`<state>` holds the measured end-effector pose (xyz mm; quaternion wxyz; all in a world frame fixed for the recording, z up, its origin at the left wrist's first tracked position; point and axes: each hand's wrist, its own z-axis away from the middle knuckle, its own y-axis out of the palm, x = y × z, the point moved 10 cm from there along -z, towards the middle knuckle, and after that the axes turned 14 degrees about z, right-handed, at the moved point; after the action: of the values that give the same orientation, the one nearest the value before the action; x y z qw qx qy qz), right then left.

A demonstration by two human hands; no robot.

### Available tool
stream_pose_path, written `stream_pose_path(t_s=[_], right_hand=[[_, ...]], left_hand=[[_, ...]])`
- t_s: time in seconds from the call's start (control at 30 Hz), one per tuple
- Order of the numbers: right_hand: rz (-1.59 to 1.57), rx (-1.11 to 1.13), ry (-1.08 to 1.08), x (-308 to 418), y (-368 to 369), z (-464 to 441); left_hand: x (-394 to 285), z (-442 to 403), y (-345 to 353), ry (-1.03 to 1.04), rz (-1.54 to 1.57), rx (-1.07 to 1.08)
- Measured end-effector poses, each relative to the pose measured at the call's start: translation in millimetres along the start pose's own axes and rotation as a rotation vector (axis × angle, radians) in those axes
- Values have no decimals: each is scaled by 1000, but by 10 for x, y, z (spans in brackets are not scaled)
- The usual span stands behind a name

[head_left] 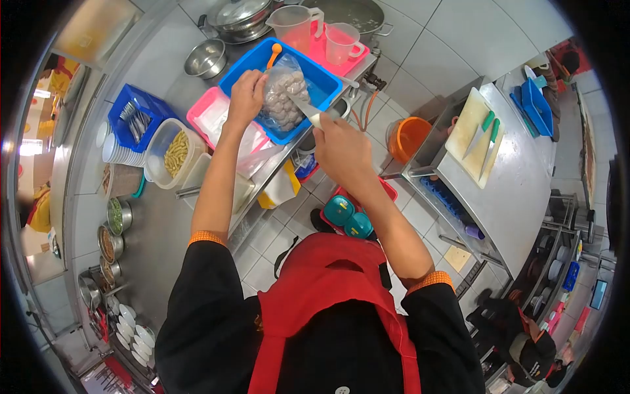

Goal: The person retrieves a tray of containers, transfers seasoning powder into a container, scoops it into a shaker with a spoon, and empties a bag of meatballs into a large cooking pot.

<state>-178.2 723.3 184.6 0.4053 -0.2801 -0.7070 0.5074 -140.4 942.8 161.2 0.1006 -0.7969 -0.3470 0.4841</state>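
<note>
A clear plastic bag of greyish round balls rests in the blue tray on the steel counter. My left hand grips the bag at its left edge, fingers closed on the plastic. In my right hand is a knife with a pale handle, its blade pointing up and left against the bag. An orange-handled utensil lies in the tray behind the bag. Just left of the tray sits a pink tray with something whitish in it.
Measuring jugs and pots stand behind the blue tray. A container of yellowish pieces and a blue cutlery basket are at left. Two green-handled knives lie on a cutting board at right. Another person is at lower right.
</note>
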Motion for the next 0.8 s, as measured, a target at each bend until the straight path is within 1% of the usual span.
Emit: stream_pose_path(t_s=[0.03, 0.1, 0.17, 0.23, 0.3, 0.33, 0.4, 0.47, 0.5, 0.57, 0.6, 0.67, 0.7, 0.77, 0.8], right_hand=[[21, 21, -11, 41, 9, -30], [45, 42, -16, 93, 11, -71], [64, 70, -58, 172, 31, -87], [60, 54, -51, 181, -3, -94], [56, 38, -44, 177, -5, -103], [71, 15, -39, 170, 0, -113], [85, -11, -22, 160, 107, -147], [87, -191, -3, 172, 167, -207], [88, -197, 9, 175, 196, -259], [73, -296, 50, 134, 134, -365], [72, -301, 59, 108, 133, -427], [69, -219, 39, 85, 204, -550], [74, -225, 40, 65, 190, -536], [75, -208, 23, 75, 172, -464], [80, -216, 12, 85, 124, -450]], left_hand=[[-5, 18, -3, -3, -1, 0], [-91, 27, 31, 79, -20, 15], [-125, 28, 71, 101, -29, 25], [-159, 22, 108, 123, -36, 38], [-258, 15, 122, 209, -138, 53], [-279, 17, 139, 212, -132, 59], [-384, 48, 158, 258, -239, 36], [-524, 77, 220, 298, -243, 29], [-611, 100, 240, 330, -253, 14], [-665, 135, 266, 335, -265, -10], [-640, 156, 196, 291, -268, -86], [-612, 206, 81, 204, -222, -206], [-621, 202, 107, 209, -217, -210], [-480, 221, -15, 70, -114, -340], [-490, 213, -11, 75, -114, -354]])
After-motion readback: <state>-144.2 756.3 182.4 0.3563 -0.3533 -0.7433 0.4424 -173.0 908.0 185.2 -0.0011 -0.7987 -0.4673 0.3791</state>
